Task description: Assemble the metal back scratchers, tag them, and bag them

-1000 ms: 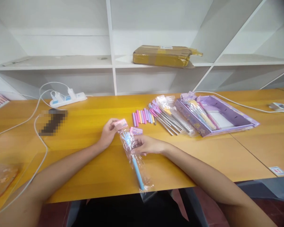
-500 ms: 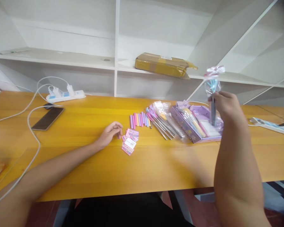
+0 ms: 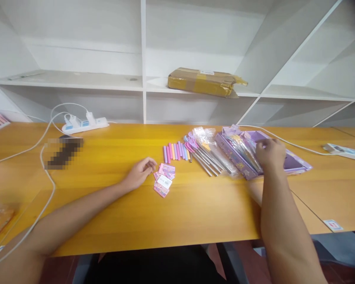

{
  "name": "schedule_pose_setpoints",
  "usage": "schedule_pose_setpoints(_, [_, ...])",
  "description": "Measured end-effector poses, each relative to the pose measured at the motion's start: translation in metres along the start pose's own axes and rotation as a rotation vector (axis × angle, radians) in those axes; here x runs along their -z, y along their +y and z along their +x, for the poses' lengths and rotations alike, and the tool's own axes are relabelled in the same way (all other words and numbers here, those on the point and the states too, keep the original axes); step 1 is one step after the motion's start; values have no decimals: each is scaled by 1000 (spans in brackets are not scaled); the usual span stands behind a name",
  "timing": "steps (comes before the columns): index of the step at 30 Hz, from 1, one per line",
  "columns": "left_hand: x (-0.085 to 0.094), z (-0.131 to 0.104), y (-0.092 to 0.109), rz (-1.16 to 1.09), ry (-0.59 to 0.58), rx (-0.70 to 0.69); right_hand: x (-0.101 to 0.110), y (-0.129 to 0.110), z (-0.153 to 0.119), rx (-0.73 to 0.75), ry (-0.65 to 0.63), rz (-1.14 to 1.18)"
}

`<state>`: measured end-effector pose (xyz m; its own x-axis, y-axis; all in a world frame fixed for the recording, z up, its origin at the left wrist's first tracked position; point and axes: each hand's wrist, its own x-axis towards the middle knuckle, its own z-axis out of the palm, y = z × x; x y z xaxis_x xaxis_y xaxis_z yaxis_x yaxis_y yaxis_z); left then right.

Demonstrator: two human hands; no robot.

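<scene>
My left hand rests on the table with loosely curved fingers and holds nothing. Beside its fingertips lie several small pink printed packets, one with a white face up. My right hand is closed over a purple patterned box; whatever its fingers hold is hidden. Clear-wrapped slender items lie in the box's left part. Left of the box are silver-shafted sticks with pink and purple shaped tops, some in clear plastic. A row of short pastel sticks lies further left.
A taped cardboard parcel sits on the white shelf behind the table. White power strips stand at the back left and right. A white cable runs across my left forearm. A pixelated dark object lies left.
My right hand has come down into the box from above it. The clear packet with blue tops that it held up no longer shows in the hand. My left hand has barely moved.
</scene>
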<state>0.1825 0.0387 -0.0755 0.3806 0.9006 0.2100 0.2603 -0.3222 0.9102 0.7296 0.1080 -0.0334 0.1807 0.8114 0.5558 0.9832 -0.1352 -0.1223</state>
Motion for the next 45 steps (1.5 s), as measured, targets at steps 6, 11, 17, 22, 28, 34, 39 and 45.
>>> schedule_pose_setpoints(6, [0,-3,13,495,-88,-265,1,-66,-5,215,48,190])
schedule_pose_setpoints(11, [-2,-5,15,498,-206,-281,-12,-115,-20,288,-378,157])
schedule_pose_setpoints(17, [1,5,12,492,-159,-280,-24,-132,-29,375,-408,157])
schedule_pose_setpoints(22, [0,50,13,601,-159,-159,-21,-145,-33,421,-436,141])
schedule_pose_setpoints(28, [-15,109,8,843,-95,29,-29,-151,-35,380,-455,141])
schedule_pose_setpoints(34, [-13,116,3,872,-117,140,-14,-146,-26,218,-291,290])
schedule_pose_setpoints(39, [3,78,10,898,-156,154,23,-168,-22,7,-87,897])
schedule_pose_setpoints(45, [20,3,25,760,-149,-18,60,-228,-62,-209,-551,1725])
